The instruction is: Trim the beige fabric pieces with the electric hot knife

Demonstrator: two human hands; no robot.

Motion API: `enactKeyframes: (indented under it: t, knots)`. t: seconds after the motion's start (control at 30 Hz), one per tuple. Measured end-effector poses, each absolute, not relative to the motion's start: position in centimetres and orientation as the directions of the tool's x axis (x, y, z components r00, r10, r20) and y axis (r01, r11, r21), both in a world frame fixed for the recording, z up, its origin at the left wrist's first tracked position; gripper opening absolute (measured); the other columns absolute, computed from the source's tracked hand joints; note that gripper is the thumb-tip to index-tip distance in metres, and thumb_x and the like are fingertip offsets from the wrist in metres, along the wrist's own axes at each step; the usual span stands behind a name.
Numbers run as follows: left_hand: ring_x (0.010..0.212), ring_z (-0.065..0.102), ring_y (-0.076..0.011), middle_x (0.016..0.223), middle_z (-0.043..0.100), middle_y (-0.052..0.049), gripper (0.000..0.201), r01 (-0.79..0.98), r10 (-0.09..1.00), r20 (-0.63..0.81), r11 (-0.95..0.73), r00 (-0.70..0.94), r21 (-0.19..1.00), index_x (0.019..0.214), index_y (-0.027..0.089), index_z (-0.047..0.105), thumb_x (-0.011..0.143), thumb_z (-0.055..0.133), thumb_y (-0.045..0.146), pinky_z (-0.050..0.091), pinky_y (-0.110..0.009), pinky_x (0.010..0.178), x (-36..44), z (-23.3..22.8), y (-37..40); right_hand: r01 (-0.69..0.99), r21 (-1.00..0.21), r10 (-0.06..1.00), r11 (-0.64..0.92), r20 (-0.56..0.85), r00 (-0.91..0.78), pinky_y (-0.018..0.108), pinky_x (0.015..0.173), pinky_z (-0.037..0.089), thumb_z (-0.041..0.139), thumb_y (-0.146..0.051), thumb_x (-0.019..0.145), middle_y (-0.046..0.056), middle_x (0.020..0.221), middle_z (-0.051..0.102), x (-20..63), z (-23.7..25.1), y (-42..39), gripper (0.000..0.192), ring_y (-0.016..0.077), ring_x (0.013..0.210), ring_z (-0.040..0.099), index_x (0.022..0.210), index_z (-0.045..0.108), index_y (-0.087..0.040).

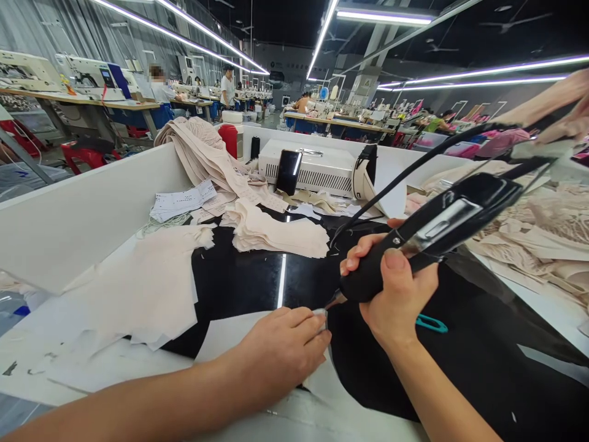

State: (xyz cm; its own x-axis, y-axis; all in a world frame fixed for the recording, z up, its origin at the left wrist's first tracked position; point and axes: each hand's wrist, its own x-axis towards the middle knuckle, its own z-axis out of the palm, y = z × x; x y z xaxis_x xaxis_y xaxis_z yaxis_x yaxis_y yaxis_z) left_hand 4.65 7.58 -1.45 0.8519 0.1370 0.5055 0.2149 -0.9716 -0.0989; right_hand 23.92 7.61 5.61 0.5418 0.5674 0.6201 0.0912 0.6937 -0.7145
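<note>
My right hand (402,294) is wrapped round the dark grip of a black corded handheld tool (442,224) with a silver panel. Its narrow metal tip (337,299) points down to the left, at my left fingertips. My left hand (285,344) is closed, its thumb and fingers pinching the edge of a pale fabric piece (230,331) right by that tip. Whether the tip touches the fabric I cannot tell. Ahead of my hands a stack of cream fabric pieces (278,230) lies on the black table surface (230,282). More pale pieces (151,282) spread out at the left.
A white vented box (317,166) with a phone (289,172) leaning on it stands at the back. The tool's black cord (381,193) arcs past on the right. Teal snips (431,323) lie by my right wrist. At upper right are another person's hands (564,123) near heaped fabric (543,233).
</note>
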Motion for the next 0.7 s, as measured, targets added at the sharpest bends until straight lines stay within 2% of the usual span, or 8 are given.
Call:
enactKeyframes:
  t: [0.23, 0.43, 0.7]
  knots:
    - [0.118, 0.082, -0.0215, 0.137, 0.088, -0.01, 0.024, 0.23, 0.144, 0.524, -0.968, 0.839, -0.102, 0.129, 0.014, 0.083, 0.127, 0.061, 0.024, 0.067, -0.034, 0.094, 4.45, -1.54, 7.54, 0.111, -0.721, 0.562, 0.684, 0.618, 0.549, 0.035, 0.05, 0.061, 0.097, -0.06, 0.095, -0.006, 0.081, 0.072, 23.9, 5.46, 7.65, 0.043, 0.0189, 0.054, 0.066, 0.11, 0.069, -0.03]
    - [0.123, 0.081, -0.0215, 0.142, 0.087, -0.012, 0.025, 0.219, 0.144, 0.457, -0.969, 0.877, -0.116, 0.132, 0.014, 0.082, 0.128, 0.063, 0.029, 0.066, -0.033, 0.094, 4.44, -1.71, 7.73, 0.071, -0.717, 0.566, 0.693, 0.603, 0.562, 0.032, 0.05, 0.061, 0.1, -0.057, 0.094, -0.006, 0.08, 0.072, 23.8, 5.81, 7.63, 0.044, 0.0177, 0.054, 0.067, 0.107, 0.069, -0.028]
    - [0.118, 0.08, -0.0213, 0.138, 0.086, -0.012, 0.022, 0.227, 0.154, 0.434, -0.966, 0.888, -0.121, 0.128, 0.014, 0.081, 0.127, 0.061, 0.022, 0.063, -0.033, 0.089, 4.42, -1.28, 7.53, 0.057, -0.728, 0.562, 0.683, 0.575, 0.595, 0.031, 0.05, 0.062, 0.1, -0.058, 0.09, -0.007, 0.078, 0.071, 23.84, 6.29, 7.21, 0.045, 0.017, 0.054, 0.067, 0.104, 0.068, -0.029]
